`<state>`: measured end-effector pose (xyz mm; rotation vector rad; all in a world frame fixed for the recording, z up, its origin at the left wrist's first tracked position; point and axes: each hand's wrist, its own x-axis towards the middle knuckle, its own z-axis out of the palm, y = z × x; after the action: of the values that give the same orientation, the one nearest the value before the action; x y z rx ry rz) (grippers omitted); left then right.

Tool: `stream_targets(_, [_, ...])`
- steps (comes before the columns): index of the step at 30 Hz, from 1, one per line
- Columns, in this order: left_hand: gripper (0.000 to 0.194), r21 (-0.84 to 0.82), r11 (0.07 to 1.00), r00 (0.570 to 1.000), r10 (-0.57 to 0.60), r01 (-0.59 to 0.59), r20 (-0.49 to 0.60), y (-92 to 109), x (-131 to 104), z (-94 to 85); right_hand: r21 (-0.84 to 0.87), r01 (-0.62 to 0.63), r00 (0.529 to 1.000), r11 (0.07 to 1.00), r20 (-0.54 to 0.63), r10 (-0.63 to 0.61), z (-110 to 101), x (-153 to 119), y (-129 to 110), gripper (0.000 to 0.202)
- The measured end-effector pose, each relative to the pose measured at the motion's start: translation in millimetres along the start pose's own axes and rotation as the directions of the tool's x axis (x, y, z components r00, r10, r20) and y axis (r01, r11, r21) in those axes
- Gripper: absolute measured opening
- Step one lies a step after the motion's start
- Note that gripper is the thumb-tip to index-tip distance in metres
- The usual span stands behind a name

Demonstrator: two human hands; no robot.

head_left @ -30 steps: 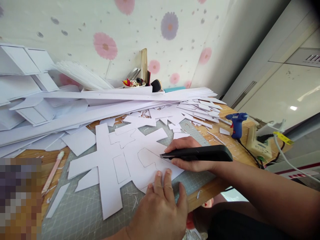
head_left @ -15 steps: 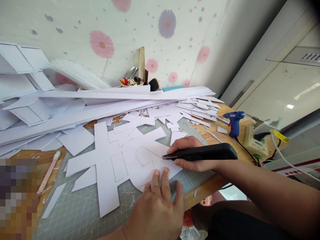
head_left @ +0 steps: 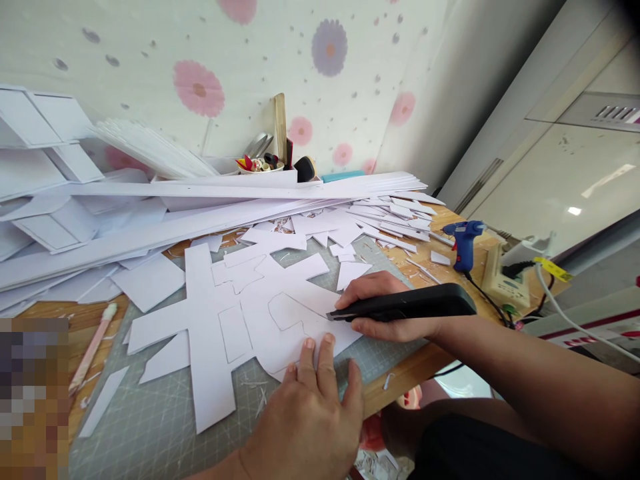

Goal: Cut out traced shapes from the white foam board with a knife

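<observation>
Black cutter (head_left: 420, 302) at a drawn line on white board (head_left: 295, 303)

Nearest, at 6 o'clock, the left hand (head_left: 315, 413) lies flat with its fingers spread. It grips nothing; its fingertips rest on the near edge of the white board, and the thumb stands apart over the grey cutting mat (head_left: 165, 417). The board lies on the mat, in the middle of the dial, and bears several drawn outlines (whether the cross-shaped part at its 9 o'clock is one with it, I cannot tell).

At the board's 3 o'clock, the right hand (head_left: 373, 289) is curled firmly round the front of the black cutter. The blade tip points towards 9 o'clock, at the end of a drawn line, and the handle runs back over the wrist.

On the wooden counter (head_left: 400, 375), a pinkish stick (head_left: 93, 347) lies beside the mat at 8 o'clock. A blue glue gun (head_left: 465, 245) stands at 2 o'clock, close to a power strip (head_left: 506, 283). Offcuts (head_left: 395, 223) are heaped at 1 o'clock. Farther off, long white strips (head_left: 240, 195) stretch across from 10 to 1 o'clock, with white box shapes (head_left: 60, 223) at 10. Behind them is a flowered wall (head_left: 280, 53).
</observation>
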<state>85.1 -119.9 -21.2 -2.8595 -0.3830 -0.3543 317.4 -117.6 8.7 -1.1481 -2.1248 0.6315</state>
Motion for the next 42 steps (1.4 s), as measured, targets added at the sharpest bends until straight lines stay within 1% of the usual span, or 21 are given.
stream_targets(3, [0.035,0.006,1.0,1.0,-0.002,0.002,0.016,0,0,-2.5,-0.001,0.004,1.0,1.0,0.01,-0.004,-2,0,-1,0.023])
stream_targets(7, [0.036,0.004,1.0,0.998,0.0,-0.001,0.067,0,2,-5.8,0.001,0.017,0.999,1.0,0.033,-0.017,-4,0,-3,0.021])
stream_targets(9, [0.037,-0.001,1.0,0.998,0.003,-0.003,0.064,0,2,-5.3,0.008,0.025,0.999,1.0,0.041,-0.026,-5,1,-3,0.02])
stream_targets(14, [0.037,-0.003,1.0,1.0,0.002,-0.002,0.015,0,-1,-0.7,0.051,0.053,0.997,0.997,0.047,-0.055,-8,3,-2,0.02])
stream_targets(17, [0.035,0.009,1.0,1.0,-0.001,0.001,0.013,0,-1,-1.8,0.074,0.033,0.997,0.997,0.062,-0.037,-9,3,-2,0.02])
stream_targets(20, [0.034,0.032,0.999,0.999,-0.005,0.004,0.035,1,1,-5.1,0.139,-0.031,0.998,0.99,0.053,0.024,-7,2,-1,0.02])
stream_targets(21, [0.034,0.042,0.999,0.999,-0.001,-0.001,0.04,1,1,-6.0,0.181,-0.06,0.998,0.982,0.029,0.055,-6,2,0,0.02])
stream_targets(22, [0.034,0.054,0.999,0.999,0.006,-0.008,0.041,1,1,-6.3,0.241,-0.087,0.995,0.966,-0.022,0.095,-4,3,0,0.019])
stream_targets(23, [0.035,0.064,0.998,0.999,0.013,-0.016,0.042,1,1,-6.1,0.317,-0.104,0.984,0.943,-0.103,0.143,-2,4,0,0.018])
stream_targets(24, [0.035,0.072,0.997,0.999,0.02,-0.023,0.041,1,1,-5.3,0.396,-0.108,0.958,0.912,-0.204,0.202,1,6,0,0.018])
stream_targets(26, [0.035,0.08,0.996,0.999,0.027,-0.029,0.023,2,1,-2.1,0.525,-0.089,0.86,0.847,-0.388,0.331,6,13,-1,0.021])
stream_targets(27, [0.033,0.081,0.996,1.0,0.029,-0.029,0.001,2,1,-0.1,0.558,-0.078,0.819,0.826,-0.436,0.373,8,17,-2,0.023])
stream_targets(28, [0.032,0.082,0.996,0.999,0.032,-0.029,-0.032,1,1,2.0,0.567,-0.086,0.803,0.82,-0.447,0.394,11,22,-3,0.024])
stream_targets(29, [0.03,0.084,0.996,0.997,0.037,-0.031,-0.069,1,2,4.0,0.556,-0.11,0.81,0.824,-0.431,0.398,13,26,-5,0.025])
stream_targets(32, [0.025,0.103,0.994,0.98,0.047,-0.028,-0.195,0,3,8.6,0.449,-0.173,0.856,0.876,-0.371,0.36,21,39,-7,0.025])
stream_targets(34, [0.023,0.094,0.995,0.974,0.04,-0.019,-0.222,1,4,12.2,0.37,-0.192,0.863,0.909,-0.377,0.336,26,45,-6,0.024])
stream_targets(36, [0.024,0.078,0.997,0.965,0.009,0.012,-0.263,6,4,19.2,0.309,-0.203,0.873,0.929,-0.374,0.315,31,50,-4,0.024])
stream_targets(38, [0.027,0.077,0.994,0.949,-0.048,0.076,-0.312,14,3,30.4,0.253,-0.219,0.884,0.942,-0.357,0.302,35,53,0,0.024])
stream_targets(39, [0.028,0.083,0.99,0.944,-0.084,0.116,-0.318,19,3,37.0,0.228,-0.23,0.888,0.946,-0.348,0.3,37,54,2,0.024])
stream_targets(40, [0.029,0.098,0.984,0.948,-0.115,0.15,-0.297,24,2,43.6,0.207,-0.24,0.891,0.948,-0.34,0.3,38,55,4,0.025])
stream_targets(42, [0.029,0.129,0.968,0.959,-0.183,0.214,-0.218,34,3,54.9,0.181,-0.26,0.895,0.948,-0.324,0.307,40,55,6,0.025])
